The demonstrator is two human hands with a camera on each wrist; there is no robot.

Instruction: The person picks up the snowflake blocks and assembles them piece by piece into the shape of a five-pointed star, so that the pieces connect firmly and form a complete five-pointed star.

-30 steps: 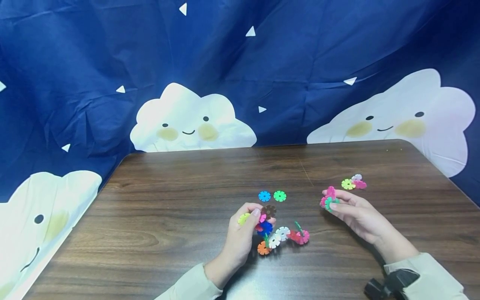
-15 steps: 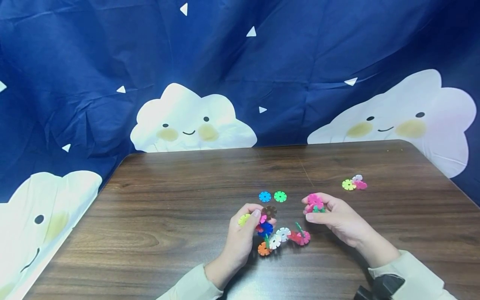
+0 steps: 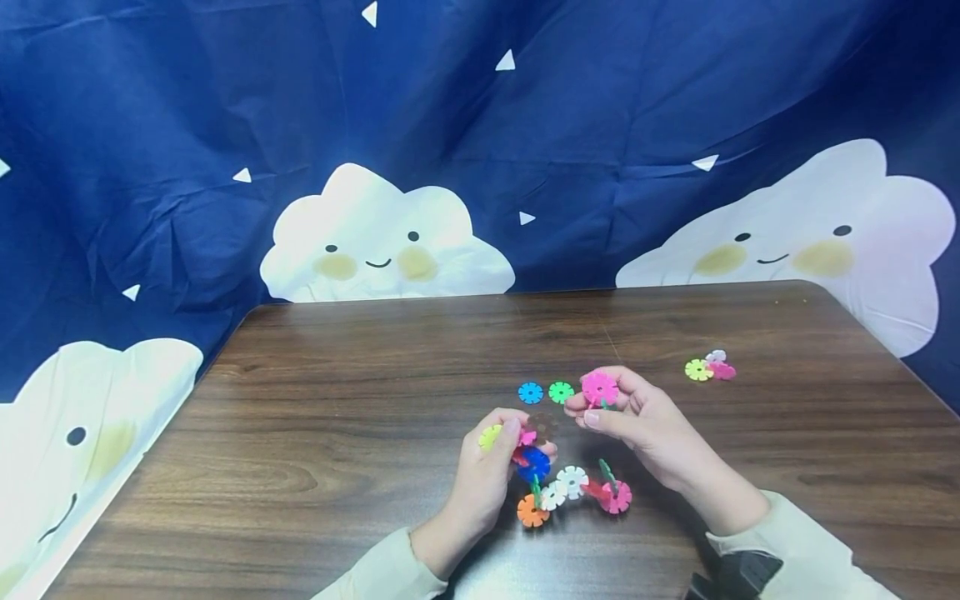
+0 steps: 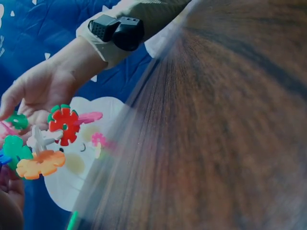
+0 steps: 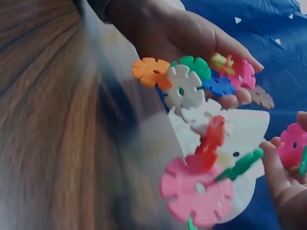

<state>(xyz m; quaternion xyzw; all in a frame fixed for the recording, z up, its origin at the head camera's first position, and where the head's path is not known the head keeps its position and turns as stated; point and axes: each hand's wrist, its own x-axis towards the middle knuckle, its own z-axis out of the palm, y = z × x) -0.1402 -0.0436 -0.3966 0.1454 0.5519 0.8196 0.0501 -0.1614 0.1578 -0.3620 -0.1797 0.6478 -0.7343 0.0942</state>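
Head view: left hand in a pinch on a disc chain, right hand likewise on a pink disc

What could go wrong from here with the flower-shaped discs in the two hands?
The chain of slotted discs might bend or separate: the left hand grips only one part, and no hand supports its far pink disc. The pink-and-green cluster, pinched by the right hand, might slip. The right hand could also nudge the loose blue disc or loose green disc.
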